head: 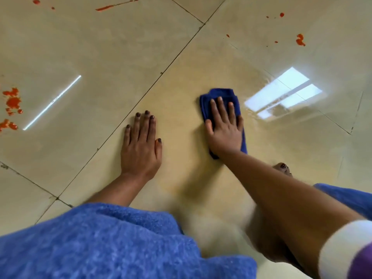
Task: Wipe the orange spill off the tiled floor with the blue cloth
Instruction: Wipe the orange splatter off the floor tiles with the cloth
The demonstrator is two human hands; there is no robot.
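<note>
Blue terry fabric point(104, 242) draped over the person's knees fills the foreground, with a white-and-purple sleeve point(350, 250) at the lower right corner. Beyond it, the right hand point(224, 125) presses flat on the blue cloth point(220, 97), fingers straight and slightly spread, holding the folded cloth against the tiled floor point(181, 63). The cloth lies on the central tile, its far end showing past the fingertips and its near corner showing beside the wrist. To its left, apart from the cloth, the left hand point(141, 146) rests palm-down on the same tile, fingers straight and close together, gripping nothing, with dark polish visible on the nails. The tile under both hands carries a faint yellowish, wet-looking film. Orange spill point(13, 103) lies in patches well away from the cloth: a cluster of blotches at the far left edge, a thin streak point(115, 5) and drops along the top left, and scattered spots point(300, 40) at the upper right. Dark grout lines point(153, 85) cross the floor diagonally. A bright window reflection point(285, 93) shines on the glossy tile just right of the cloth, and a thin light streak point(52, 102) glints at left. A toe point(282, 168) with dark polish shows behind the right forearm.
</note>
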